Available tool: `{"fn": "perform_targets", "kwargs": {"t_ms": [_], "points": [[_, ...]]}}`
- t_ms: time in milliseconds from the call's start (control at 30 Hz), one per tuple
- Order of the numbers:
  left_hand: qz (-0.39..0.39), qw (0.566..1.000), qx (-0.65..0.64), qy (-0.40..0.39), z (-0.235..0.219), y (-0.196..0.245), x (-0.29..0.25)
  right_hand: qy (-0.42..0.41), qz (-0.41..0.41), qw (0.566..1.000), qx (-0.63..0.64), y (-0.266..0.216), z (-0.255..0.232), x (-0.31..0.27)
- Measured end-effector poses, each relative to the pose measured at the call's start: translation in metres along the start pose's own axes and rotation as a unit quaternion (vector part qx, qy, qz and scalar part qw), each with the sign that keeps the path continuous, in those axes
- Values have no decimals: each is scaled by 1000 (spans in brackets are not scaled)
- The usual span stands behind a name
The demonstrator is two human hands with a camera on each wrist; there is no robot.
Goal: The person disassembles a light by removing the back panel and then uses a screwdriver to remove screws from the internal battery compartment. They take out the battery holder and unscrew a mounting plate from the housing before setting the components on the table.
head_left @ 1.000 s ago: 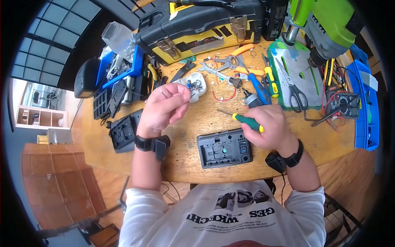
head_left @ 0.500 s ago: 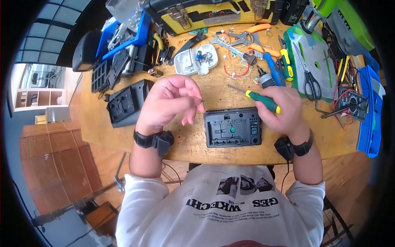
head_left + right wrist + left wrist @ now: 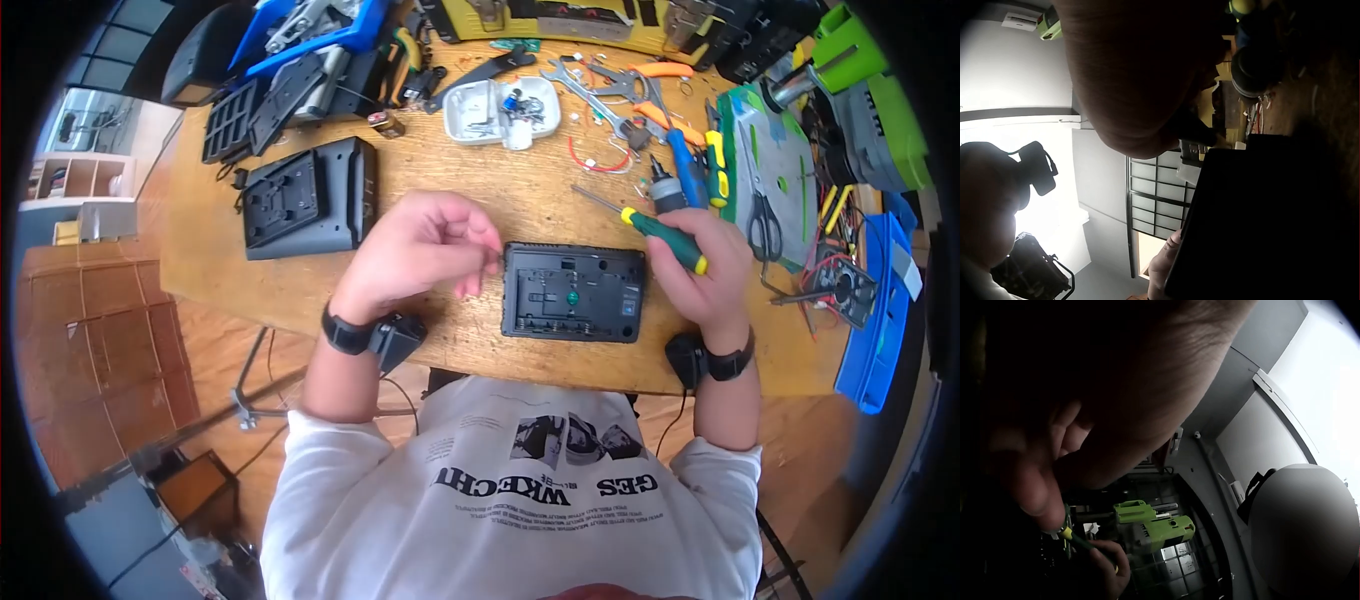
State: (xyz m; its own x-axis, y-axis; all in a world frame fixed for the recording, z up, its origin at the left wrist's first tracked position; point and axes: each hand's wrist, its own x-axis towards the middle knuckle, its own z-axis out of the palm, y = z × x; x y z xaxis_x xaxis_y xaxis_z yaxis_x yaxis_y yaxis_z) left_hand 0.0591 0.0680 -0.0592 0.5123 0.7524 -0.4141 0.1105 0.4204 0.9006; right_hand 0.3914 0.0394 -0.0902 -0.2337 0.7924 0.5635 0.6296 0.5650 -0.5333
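My left hand (image 3: pixel 425 250) pinches thumb and fingertips together at the left edge of a black plastic housing (image 3: pixel 545 290). Between the tips is a tiny dark screw-like piece, mostly covered by the fingers. The housing lies flat, hollow side up, with a green spot near its middle and metal contacts along the near side. To its right, my right hand (image 3: pixel 705 265) grips a green-and-yellow screwdriver (image 3: pixel 672 242) by the handle, its blade pointing to the upper left above the table. In the left wrist view the screwdriver (image 3: pixel 1075 537) shows beyond the fingertips.
A white open case (image 3: pixel 500 112) with small parts lies beyond the hands. Another black housing (image 3: pixel 310 200) sits at left. Pliers, a wrench (image 3: pixel 595 95), wires and a blue screwdriver (image 3: pixel 688 165) are spread at the back right, near scissors (image 3: pixel 765 215) and a green drill press (image 3: pixel 870 120).
My left hand has come from the white case back toward me, to the housing's left edge. The right hand still holds the screwdriver, now slightly farther from the housing. The head view has tilted down.
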Motion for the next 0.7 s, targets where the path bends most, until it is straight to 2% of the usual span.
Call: {"fn": "perform_targets", "kwargs": {"t_ms": [133, 333, 400, 467, 533, 567, 700], "points": [[-13, 1000, 5, -26, 1, -6, -6, 6, -7, 1000, 3, 3, 0, 2], [-8, 999, 20, 31, 10, -15, -10, 27, 55, 996, 58, 7, -5, 2], [-13, 1000, 20, 15, 10, -18, -16, 31, 70, 996, 43, 5, -5, 2], [-16, 1000, 21, 5, 9, -21, -24, 32, 69, 996, 42, 5, -3, 1], [6, 1000, 8, -27, 11, -27, -30, 36, 28, 999, 21, 5, -2, 2], [-14, 999, 19, -36, 11, -27, -32, 32, 16, 999, 17, 5, -2, 2], [5, 999, 20, -36, 16, -36, -40, 37, -1, 999, 19, 2, -1, 2]]}}
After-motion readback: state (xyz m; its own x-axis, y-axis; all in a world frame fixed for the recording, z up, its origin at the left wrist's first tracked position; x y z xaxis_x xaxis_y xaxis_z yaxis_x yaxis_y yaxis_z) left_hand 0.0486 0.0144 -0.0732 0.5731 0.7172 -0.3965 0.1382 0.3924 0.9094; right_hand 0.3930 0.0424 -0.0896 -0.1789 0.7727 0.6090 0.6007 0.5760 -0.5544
